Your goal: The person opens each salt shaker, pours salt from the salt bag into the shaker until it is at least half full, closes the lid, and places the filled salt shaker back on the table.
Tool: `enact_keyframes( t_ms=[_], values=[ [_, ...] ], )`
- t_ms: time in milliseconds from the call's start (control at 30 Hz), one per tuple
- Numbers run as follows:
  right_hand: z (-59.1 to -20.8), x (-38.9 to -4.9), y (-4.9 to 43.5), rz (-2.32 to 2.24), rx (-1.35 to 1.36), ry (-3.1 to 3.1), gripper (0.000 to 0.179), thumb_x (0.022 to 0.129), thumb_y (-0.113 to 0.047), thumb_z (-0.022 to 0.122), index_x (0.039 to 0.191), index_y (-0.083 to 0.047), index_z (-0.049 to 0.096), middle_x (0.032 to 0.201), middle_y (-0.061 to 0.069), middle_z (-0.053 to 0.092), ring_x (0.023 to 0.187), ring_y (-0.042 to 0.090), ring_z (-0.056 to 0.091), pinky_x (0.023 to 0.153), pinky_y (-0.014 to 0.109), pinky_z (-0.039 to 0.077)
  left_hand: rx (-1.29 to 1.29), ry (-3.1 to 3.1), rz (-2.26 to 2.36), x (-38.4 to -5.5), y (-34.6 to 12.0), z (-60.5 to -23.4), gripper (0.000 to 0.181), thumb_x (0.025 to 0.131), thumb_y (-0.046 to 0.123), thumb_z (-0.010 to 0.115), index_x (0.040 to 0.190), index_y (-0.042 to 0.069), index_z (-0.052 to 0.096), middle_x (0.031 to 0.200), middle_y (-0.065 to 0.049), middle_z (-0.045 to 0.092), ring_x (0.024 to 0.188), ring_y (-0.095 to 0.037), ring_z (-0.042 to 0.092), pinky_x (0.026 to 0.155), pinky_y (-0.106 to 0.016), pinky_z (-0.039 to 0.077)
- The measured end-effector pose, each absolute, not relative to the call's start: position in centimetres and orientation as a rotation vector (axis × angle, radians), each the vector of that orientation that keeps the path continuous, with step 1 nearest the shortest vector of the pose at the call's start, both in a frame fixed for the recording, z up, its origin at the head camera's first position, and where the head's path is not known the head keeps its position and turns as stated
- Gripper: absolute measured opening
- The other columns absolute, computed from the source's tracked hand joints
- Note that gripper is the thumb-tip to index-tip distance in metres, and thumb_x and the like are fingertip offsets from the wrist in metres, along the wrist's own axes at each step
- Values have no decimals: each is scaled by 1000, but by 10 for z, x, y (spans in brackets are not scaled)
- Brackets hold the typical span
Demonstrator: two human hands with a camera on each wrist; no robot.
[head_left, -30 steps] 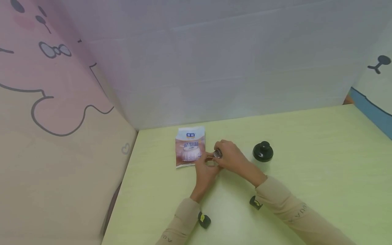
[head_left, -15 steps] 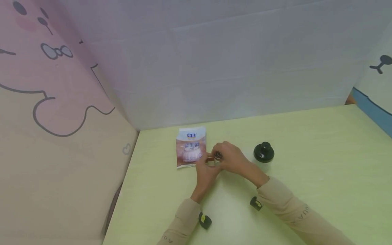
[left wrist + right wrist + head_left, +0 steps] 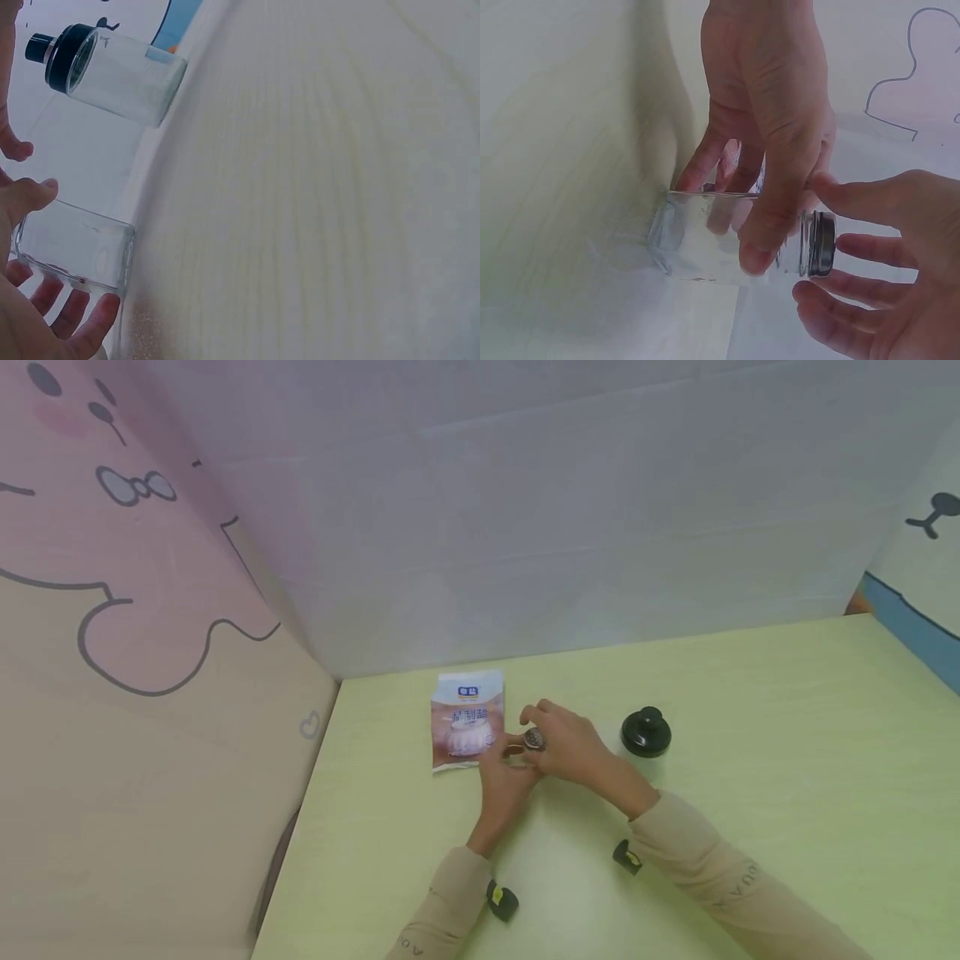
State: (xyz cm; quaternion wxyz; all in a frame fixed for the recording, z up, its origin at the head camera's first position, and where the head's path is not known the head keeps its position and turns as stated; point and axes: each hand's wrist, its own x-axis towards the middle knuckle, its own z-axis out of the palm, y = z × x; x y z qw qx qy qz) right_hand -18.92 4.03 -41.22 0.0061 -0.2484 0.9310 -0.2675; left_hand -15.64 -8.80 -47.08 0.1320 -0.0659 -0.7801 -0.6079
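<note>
A small clear glass shaker jar (image 3: 705, 240) with a dark metal cap (image 3: 822, 244) stands upright on the table. My left hand (image 3: 504, 785) grips its glass body, with thumb on one side and fingers round the other, also seen in the left wrist view. My right hand (image 3: 573, 747) is around the cap, its fingers spread loosely; thumb (image 3: 826, 187) stands off the cap's edge. Small holes show faintly in the cap's top. Just left of the hands lies a salt packet (image 3: 467, 718), partly covered by the left fingers.
A glass jar with a black knobbed lid (image 3: 646, 732) stands on the table to the right, near my right forearm. Small black pieces with yellow marks (image 3: 502, 900) sit beside the sleeves. Printed cloth walls (image 3: 525, 552) border the table (image 3: 787, 760) at back and sides.
The right hand's fingers closed in over the cap half a second ago and now have spread from it. The left hand and jar stay in place.
</note>
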Motion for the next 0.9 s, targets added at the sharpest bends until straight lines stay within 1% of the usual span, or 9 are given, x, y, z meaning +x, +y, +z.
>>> enact_keyframes(
  t_ms=[67, 133, 233, 333, 433, 567, 767, 900],
  values=[
    [-413, -189, 39, -840, -755, 2926, 34, 75, -20, 79, 101, -5, 63, 87, 4, 54, 73, 18, 51, 58, 32, 49, -184, -2278, -1757, -156, -88, -469, 30, 68, -3, 78, 94, -5, 62, 96, -18, 65, 88, -31, 61, 62, -26, 57],
    [-414, -190, 40, -856, -768, 2941, 29, 74, -17, 79, 95, -4, 64, 83, 4, 54, 71, 18, 51, 58, 31, 49, -184, -2274, -1770, -155, -88, -469, 31, 68, -2, 79, 93, -5, 62, 97, -18, 65, 88, -32, 61, 60, -25, 57],
    [-415, -191, 40, -902, -820, 2946, 20, 72, -8, 77, 89, -4, 66, 81, 5, 58, 73, 19, 55, 63, 34, 52, -202, -2262, -1771, -155, -88, -470, 31, 67, -3, 79, 92, -6, 62, 96, -19, 65, 86, -36, 62, 59, -25, 57],
    [-415, -191, 40, -934, -886, 2936, 22, 67, -2, 73, 88, -5, 68, 85, 4, 62, 78, 21, 59, 69, 37, 54, -212, -2252, -1776, -156, -89, -471, 29, 68, -4, 78, 91, -6, 61, 95, -20, 65, 85, -39, 63, 59, -26, 57],
    [-413, -191, 41, -931, -920, 2925, 27, 63, 2, 71, 89, -5, 69, 88, 3, 64, 83, 22, 61, 71, 38, 55, -196, -2255, -1757, -161, -90, -487, 29, 68, 1, 79, 91, -1, 62, 96, -14, 66, 84, -35, 64, 58, -25, 57],
    [-410, -190, 43, -907, -911, 2928, 31, 63, 3, 71, 93, -6, 69, 90, 3, 64, 83, 21, 61, 69, 38, 54, -169, -2251, -1754, -169, -91, -506, 33, 66, 7, 82, 93, 4, 64, 98, -8, 66, 85, -28, 64, 59, -26, 57],
    [-403, -184, 46, -885, -890, 2958, 31, 63, 2, 72, 93, -6, 70, 89, 2, 64, 81, 22, 61, 66, 38, 54, -126, -2254, -1779, -167, -90, -502, 35, 65, 4, 83, 94, 3, 64, 98, -9, 66, 88, -30, 63, 60, -26, 57],
    [-401, -180, 50, -852, -883, 2980, 30, 62, -1, 74, 91, -8, 70, 88, 0, 64, 79, 21, 60, 63, 36, 54, -157, -2241, -1771, -161, -88, -486, 32, 66, -2, 80, 93, -2, 63, 96, -15, 66, 87, -35, 62, 60, -26, 58]
  ],
)
